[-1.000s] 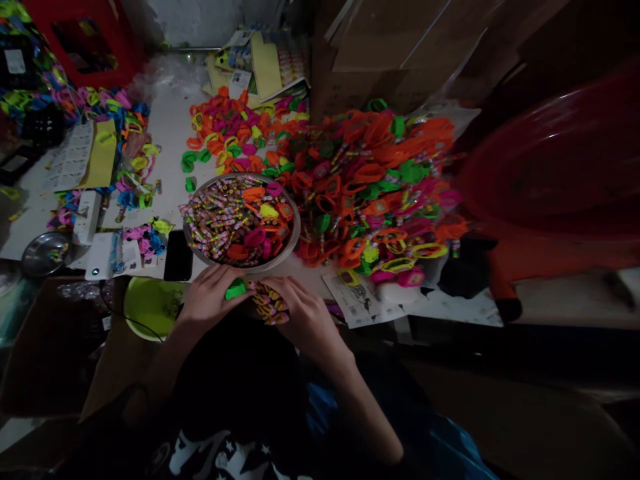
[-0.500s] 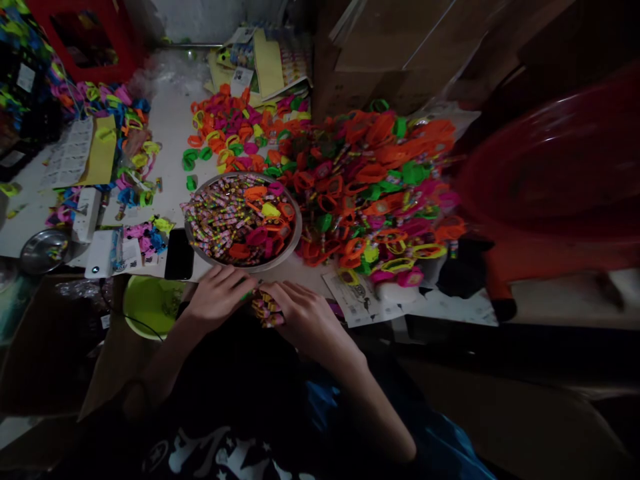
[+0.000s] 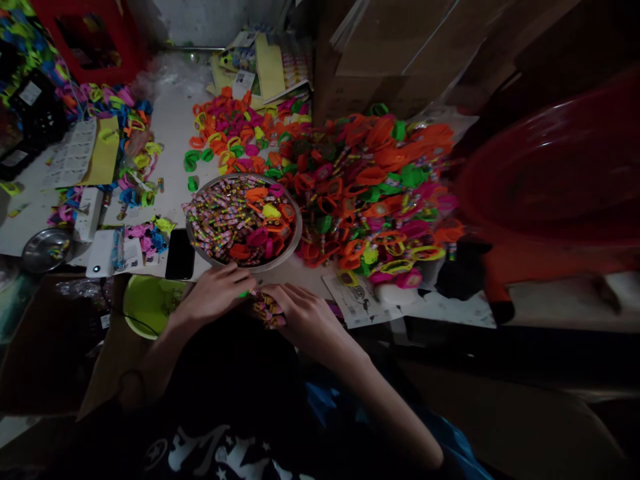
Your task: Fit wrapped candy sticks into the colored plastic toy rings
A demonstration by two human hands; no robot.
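My right hand [image 3: 303,313] is closed around a bunch of small wrapped candy rolls [image 3: 270,311] in pink and yellow, in front of the round metal bowl. Close beside it, my left hand [image 3: 220,291] pinches a small bright green plastic piece [image 3: 244,294], mostly hidden by the fingers; the tips of both hands nearly meet. Just beyond the hands, the metal bowl [image 3: 297,241] holds many candy rolls, with orange, pink and yellow toy watches at its right side. A big heap of colourful toy watches [image 3: 370,193] lies against the bowl's right.
A black phone [image 3: 180,254] and a white power bank [image 3: 103,254] lie left of the bowl. Below the table edge is a lime green basin [image 3: 143,303]. A large red basin [image 3: 550,173] stands at the right, and a cardboard box [image 3: 395,60] behind the heap.
My left fingers have shifted slightly at the candy rolls, and the green piece shows more between them. My right elbow has swung a little outward. The bowl and heap stay put.
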